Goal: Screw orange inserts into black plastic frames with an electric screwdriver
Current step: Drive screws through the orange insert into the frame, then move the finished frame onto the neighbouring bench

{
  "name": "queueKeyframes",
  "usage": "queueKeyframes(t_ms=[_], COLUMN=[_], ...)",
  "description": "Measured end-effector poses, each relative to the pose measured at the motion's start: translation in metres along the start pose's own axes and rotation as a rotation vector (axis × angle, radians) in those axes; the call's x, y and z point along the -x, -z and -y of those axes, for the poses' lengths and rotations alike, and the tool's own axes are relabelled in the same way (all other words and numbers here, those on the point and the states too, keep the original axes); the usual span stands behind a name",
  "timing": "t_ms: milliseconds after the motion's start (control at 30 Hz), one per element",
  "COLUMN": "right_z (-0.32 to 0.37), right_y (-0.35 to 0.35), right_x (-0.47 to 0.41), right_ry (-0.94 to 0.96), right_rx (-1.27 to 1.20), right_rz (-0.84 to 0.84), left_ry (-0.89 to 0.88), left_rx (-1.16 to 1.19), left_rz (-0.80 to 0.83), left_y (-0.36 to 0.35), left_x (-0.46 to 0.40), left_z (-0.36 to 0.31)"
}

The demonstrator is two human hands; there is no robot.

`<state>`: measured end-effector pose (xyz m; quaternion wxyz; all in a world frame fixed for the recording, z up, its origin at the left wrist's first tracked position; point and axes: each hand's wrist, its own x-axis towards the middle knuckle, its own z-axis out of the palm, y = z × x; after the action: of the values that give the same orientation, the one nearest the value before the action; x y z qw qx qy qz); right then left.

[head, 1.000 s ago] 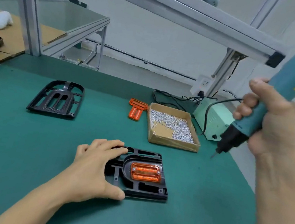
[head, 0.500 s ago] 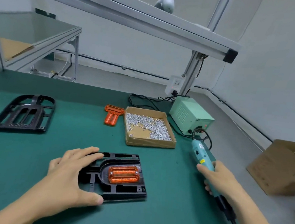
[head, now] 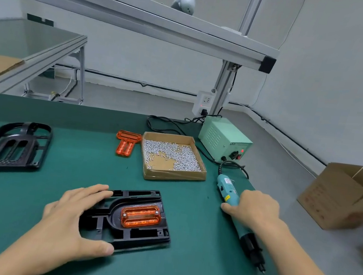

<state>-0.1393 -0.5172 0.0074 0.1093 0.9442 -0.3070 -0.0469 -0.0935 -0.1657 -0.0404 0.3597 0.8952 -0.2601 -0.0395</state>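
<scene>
**benchguy:** so where's the part sitting right now?

**torx_tom:** The black plastic frame [head: 128, 218] lies flat on the green mat [head: 63, 161], near edge, about centre. The orange insert [head: 141, 215] is seated in its recess, with small silver screw heads showing at its left end and its far right corner. The frame's near right corner is close to the mat's front edge, and there's bare mat all round it.

**benchguy:** hands?

**torx_tom:** The left hand [head: 69, 222] is spread over the frame's left side, fingers splayed along the far edge, thumb pressed against the near edge. Pinning it, not lifting. The right hand [head: 256, 209] is wrapped round the middle of the teal electric screwdriver [head: 230, 191], which lies near the mat's right edge, black tip pointing toward the near side. Can't tell if the tool is fully resting on the mat.

**benchguy:** other stuff?

**torx_tom:** The cardboard tray of screws [head: 173, 157] sits on the far side, a spare orange insert [head: 127, 143] just beside its left wall. A second black frame [head: 12, 146] is far left, well apart. The green power supply [head: 225, 139] is at the far right corner, and a cardboard box [head: 342, 196] is on the floor.
</scene>
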Motion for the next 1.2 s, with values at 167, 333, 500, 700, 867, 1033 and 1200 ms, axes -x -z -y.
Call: queueKeyframes(t_ms=[167, 333, 500, 700, 867, 1033, 1200], right_z=[-0.008, -0.018, -0.024, -0.013, 0.029, 0.081, 0.106], right_y=[-0.002, -0.001, 0.003, 0.015, 0.024, 0.016, 0.001], right_x=[-0.001, -0.001, -0.005, -0.003, 0.014, 0.025, 0.023], right_ry=[-0.001, 0.002, 0.033, 0.121, 0.522, 0.982, 1.089], right_rx=[-0.113, -0.177, -0.228, -0.261, -0.463, -0.543, -0.595], right_rz=[0.084, 0.1, 0.121, -0.015, -0.23, -0.129, -0.062], left_ry=[0.003, -0.009, -0.013, 0.028, 0.077, 0.126, 0.155], left_rx=[-0.006, -0.029, -0.107, -0.108, -0.083, -0.063, -0.044], left_rz=[0.013, 0.022, 0.017, -0.026, -0.062, -0.088, -0.107], left_y=[0.002, 0.002, 0.002, 0.004, 0.004, 0.0, -0.003], left_x=[0.002, 0.005, 0.01, 0.018, 0.025, 0.03, 0.033], left_z=[-0.003, -0.008, -0.011, -0.012, -0.012, -0.01, -0.008])
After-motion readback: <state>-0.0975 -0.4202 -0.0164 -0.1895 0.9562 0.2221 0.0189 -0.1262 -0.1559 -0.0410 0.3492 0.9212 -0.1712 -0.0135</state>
